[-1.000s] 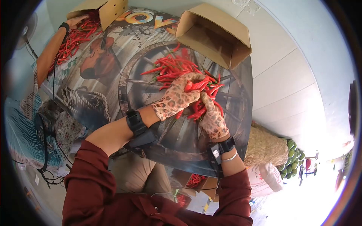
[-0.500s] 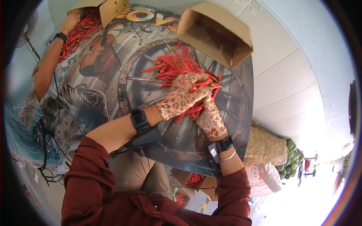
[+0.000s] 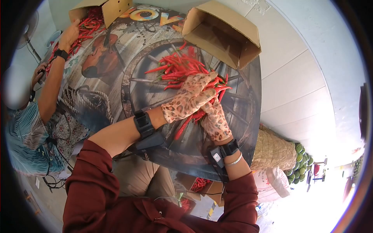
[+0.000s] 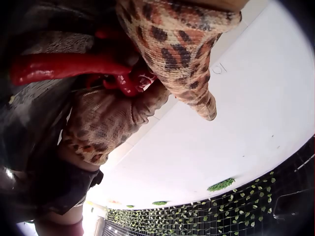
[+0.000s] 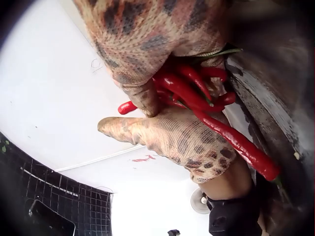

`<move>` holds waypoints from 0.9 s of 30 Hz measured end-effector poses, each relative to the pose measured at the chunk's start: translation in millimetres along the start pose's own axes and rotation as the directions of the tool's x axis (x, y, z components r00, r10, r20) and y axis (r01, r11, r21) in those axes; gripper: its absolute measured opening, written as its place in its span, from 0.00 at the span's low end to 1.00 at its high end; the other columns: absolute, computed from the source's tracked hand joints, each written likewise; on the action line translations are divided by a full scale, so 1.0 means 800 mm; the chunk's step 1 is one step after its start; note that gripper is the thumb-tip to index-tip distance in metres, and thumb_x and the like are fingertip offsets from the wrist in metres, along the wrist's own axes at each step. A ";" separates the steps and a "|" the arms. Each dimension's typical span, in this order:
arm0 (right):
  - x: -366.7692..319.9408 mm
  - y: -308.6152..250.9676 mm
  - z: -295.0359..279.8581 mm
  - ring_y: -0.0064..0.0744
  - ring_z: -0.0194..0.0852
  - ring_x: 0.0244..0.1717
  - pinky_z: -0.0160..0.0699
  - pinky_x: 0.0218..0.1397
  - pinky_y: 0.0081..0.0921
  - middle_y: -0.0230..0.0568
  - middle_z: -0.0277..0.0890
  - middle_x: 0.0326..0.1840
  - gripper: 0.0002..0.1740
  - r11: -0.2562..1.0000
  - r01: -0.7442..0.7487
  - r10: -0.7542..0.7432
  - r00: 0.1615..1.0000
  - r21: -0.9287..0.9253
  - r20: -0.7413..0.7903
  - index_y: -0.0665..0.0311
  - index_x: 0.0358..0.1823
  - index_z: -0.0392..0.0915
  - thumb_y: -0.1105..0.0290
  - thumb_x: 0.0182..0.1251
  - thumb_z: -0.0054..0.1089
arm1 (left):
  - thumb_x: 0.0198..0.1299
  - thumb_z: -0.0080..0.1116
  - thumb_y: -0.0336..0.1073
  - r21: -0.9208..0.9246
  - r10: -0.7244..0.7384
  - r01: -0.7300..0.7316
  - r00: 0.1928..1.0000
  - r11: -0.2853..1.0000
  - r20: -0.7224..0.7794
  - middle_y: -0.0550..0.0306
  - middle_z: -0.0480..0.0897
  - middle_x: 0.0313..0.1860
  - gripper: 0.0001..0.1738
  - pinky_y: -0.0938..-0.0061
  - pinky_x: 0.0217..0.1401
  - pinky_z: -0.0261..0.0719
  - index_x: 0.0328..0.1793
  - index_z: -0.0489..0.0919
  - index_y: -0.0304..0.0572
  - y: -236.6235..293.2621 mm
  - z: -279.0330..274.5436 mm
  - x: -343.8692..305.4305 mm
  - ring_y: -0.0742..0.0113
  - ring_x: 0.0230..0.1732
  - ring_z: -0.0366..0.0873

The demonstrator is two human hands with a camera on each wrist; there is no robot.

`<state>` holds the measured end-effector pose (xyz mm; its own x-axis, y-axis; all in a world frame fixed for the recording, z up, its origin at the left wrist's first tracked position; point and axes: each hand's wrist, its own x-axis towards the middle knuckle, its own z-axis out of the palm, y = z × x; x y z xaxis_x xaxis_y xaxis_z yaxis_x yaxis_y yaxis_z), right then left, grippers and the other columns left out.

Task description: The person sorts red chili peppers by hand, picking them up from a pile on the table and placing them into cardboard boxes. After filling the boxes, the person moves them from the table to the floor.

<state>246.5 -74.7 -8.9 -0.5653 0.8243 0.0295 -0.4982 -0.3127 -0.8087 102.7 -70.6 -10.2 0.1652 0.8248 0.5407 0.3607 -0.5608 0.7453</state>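
Observation:
Both hands wear leopard-print gloves and meet over the table at the lower right side of a pile of red chillies (image 3: 180,64). My left hand (image 3: 189,97) holds several chillies from above, its thumb lying across them. Just below and to the right, my right hand (image 3: 215,121) grips the same bunch from underneath. In the right wrist view, red chillies (image 5: 184,91) with green stems stick out between the right hand (image 5: 142,44) and the left hand (image 5: 182,140). One long chilli (image 4: 69,68) projects from the bunch in the left wrist view. Some fingertips are hidden.
An open cardboard box (image 3: 248,35) lies on its side behind the pile. At the far left another person's hand (image 3: 70,35) is beside more chillies (image 3: 87,29) and a second box (image 3: 116,11). A woven sack (image 3: 274,149) and green round produce stand beyond the table's right edge.
My left thumb has moved over the bunch, and my right hand has shifted slightly up and left under it. The other person's hand has drawn back from the far box.

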 end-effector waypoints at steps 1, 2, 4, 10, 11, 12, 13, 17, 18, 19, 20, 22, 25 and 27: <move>0.000 0.000 0.001 0.35 0.73 0.59 0.75 0.62 0.31 0.40 0.73 0.59 0.34 1.000 -0.004 0.003 0.999 -0.025 -0.033 0.63 0.68 0.57 0.70 0.64 0.64 | 0.67 0.42 0.56 0.034 0.013 -0.013 1.000 0.999 0.004 0.39 0.64 0.70 0.37 0.58 0.72 0.54 0.72 0.62 0.33 0.000 0.001 -0.001 0.46 0.69 0.61; 0.001 0.000 -0.001 0.35 0.73 0.59 0.75 0.62 0.31 0.40 0.73 0.59 0.34 1.000 -0.007 0.006 0.999 -0.023 -0.037 0.63 0.68 0.57 0.70 0.64 0.64 | 0.67 0.42 0.56 0.033 0.009 -0.009 1.000 0.999 0.005 0.39 0.64 0.70 0.37 0.58 0.72 0.54 0.72 0.62 0.33 -0.002 0.001 0.000 0.46 0.69 0.61; 0.001 0.001 -0.009 0.35 0.75 0.57 0.78 0.58 0.33 0.41 0.73 0.58 0.33 0.999 -0.036 0.035 0.997 -0.019 -0.073 0.64 0.67 0.59 0.68 0.64 0.64 | 0.66 0.43 0.58 0.159 0.074 -0.076 0.997 0.984 0.019 0.39 0.65 0.69 0.39 0.58 0.72 0.53 0.72 0.61 0.34 0.000 0.002 -0.002 0.45 0.69 0.61; 0.006 0.002 -0.017 0.36 0.78 0.52 0.83 0.54 0.36 0.42 0.74 0.56 0.28 0.985 -0.052 0.063 0.996 0.167 -0.058 0.64 0.64 0.63 0.69 0.65 0.62 | 0.60 0.49 0.64 0.246 0.057 -0.069 0.997 0.967 0.058 0.39 0.64 0.70 0.45 0.57 0.73 0.52 0.72 0.61 0.34 0.012 -0.002 -0.001 0.45 0.70 0.60; 0.006 0.001 -0.016 0.36 0.78 0.52 0.83 0.54 0.35 0.42 0.74 0.56 0.27 0.980 -0.075 0.085 0.995 0.185 -0.046 0.64 0.64 0.63 0.70 0.65 0.62 | 0.59 0.50 0.64 0.318 0.080 -0.094 0.995 0.944 0.058 0.39 0.64 0.70 0.46 0.58 0.73 0.53 0.72 0.61 0.34 0.015 -0.003 -0.001 0.45 0.70 0.59; 0.006 0.000 -0.014 0.36 0.78 0.52 0.83 0.54 0.35 0.42 0.74 0.56 0.27 0.980 -0.076 0.086 0.995 0.186 -0.047 0.64 0.64 0.63 0.70 0.65 0.62 | 0.59 0.50 0.64 0.317 0.077 -0.092 0.995 0.944 0.059 0.39 0.64 0.70 0.46 0.58 0.73 0.53 0.72 0.61 0.34 0.016 -0.004 -0.002 0.45 0.70 0.59; 0.006 -0.001 -0.012 0.36 0.78 0.52 0.84 0.53 0.35 0.41 0.74 0.55 0.27 0.988 -0.056 0.065 0.996 0.141 -0.060 0.64 0.64 0.63 0.70 0.65 0.61 | 0.59 0.50 0.65 0.335 0.121 -0.127 0.992 0.934 0.039 0.39 0.64 0.70 0.46 0.59 0.74 0.52 0.72 0.62 0.34 0.019 -0.006 -0.004 0.44 0.71 0.58; 0.005 0.002 -0.018 0.35 0.77 0.53 0.81 0.55 0.35 0.40 0.74 0.56 0.24 0.999 -0.031 0.029 0.998 -0.027 -0.055 0.63 0.63 0.65 0.62 0.69 0.57 | 0.58 0.51 0.66 0.269 0.133 -0.141 0.990 0.953 0.049 0.39 0.62 0.72 0.47 0.59 0.76 0.49 0.72 0.62 0.35 0.009 -0.001 0.001 0.44 0.73 0.55; 0.006 0.001 -0.016 0.35 0.77 0.53 0.81 0.55 0.35 0.40 0.74 0.56 0.24 0.999 -0.031 0.029 0.998 -0.029 -0.055 0.63 0.63 0.65 0.62 0.69 0.57 | 0.58 0.51 0.66 0.268 0.134 -0.141 0.990 0.953 0.047 0.39 0.62 0.72 0.47 0.59 0.76 0.49 0.72 0.62 0.35 0.008 -0.001 0.001 0.44 0.73 0.55; 0.008 -0.002 -0.013 0.36 0.77 0.53 0.81 0.55 0.35 0.41 0.74 0.56 0.25 1.000 -0.024 0.024 0.997 -0.003 -0.078 0.63 0.63 0.65 0.63 0.69 0.57 | 0.58 0.52 0.65 0.256 0.124 -0.135 0.991 0.957 0.059 0.39 0.62 0.72 0.46 0.59 0.76 0.50 0.72 0.62 0.35 0.007 -0.001 0.000 0.44 0.73 0.55; 0.009 -0.004 -0.009 0.36 0.77 0.53 0.82 0.55 0.35 0.41 0.74 0.56 0.25 1.000 -0.017 0.019 0.995 0.022 -0.102 0.64 0.63 0.65 0.64 0.69 0.57 | 0.58 0.52 0.64 0.244 0.115 -0.129 0.991 0.961 0.070 0.40 0.61 0.72 0.45 0.58 0.76 0.50 0.72 0.63 0.35 0.007 -0.001 -0.001 0.45 0.73 0.55; 0.009 -0.012 -0.004 0.37 0.77 0.53 0.82 0.55 0.36 0.42 0.74 0.56 0.25 0.999 -0.016 0.020 0.995 0.043 -0.098 0.64 0.64 0.65 0.64 0.69 0.57 | 0.58 0.53 0.62 0.212 0.125 -0.137 0.990 0.967 0.070 0.40 0.62 0.72 0.44 0.58 0.76 0.50 0.71 0.63 0.36 0.003 -0.003 -0.001 0.45 0.73 0.55; 0.007 -0.023 0.003 0.40 0.77 0.54 0.81 0.55 0.38 0.44 0.74 0.57 0.25 0.998 0.002 0.004 0.993 0.056 -0.116 0.64 0.64 0.65 0.65 0.68 0.56 | 0.59 0.54 0.58 0.150 0.112 -0.120 0.992 0.981 0.064 0.40 0.62 0.71 0.41 0.58 0.76 0.50 0.71 0.63 0.38 0.003 -0.004 -0.001 0.46 0.73 0.56; 0.011 -0.022 -0.005 0.38 0.79 0.50 0.85 0.50 0.35 0.43 0.74 0.53 0.23 0.992 0.028 -0.004 0.981 0.126 -0.191 0.63 0.61 0.66 0.67 0.67 0.57 | 0.60 0.53 0.57 0.067 0.062 -0.067 0.995 0.995 0.082 0.40 0.63 0.70 0.38 0.59 0.75 0.50 0.70 0.65 0.40 0.007 -0.009 -0.001 0.47 0.73 0.57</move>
<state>252.9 -60.3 3.3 -0.4272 0.9006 -0.0805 -0.5930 -0.3463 -0.7269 98.1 -74.8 -3.5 0.2620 0.7918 0.5518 0.4094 -0.6089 0.6794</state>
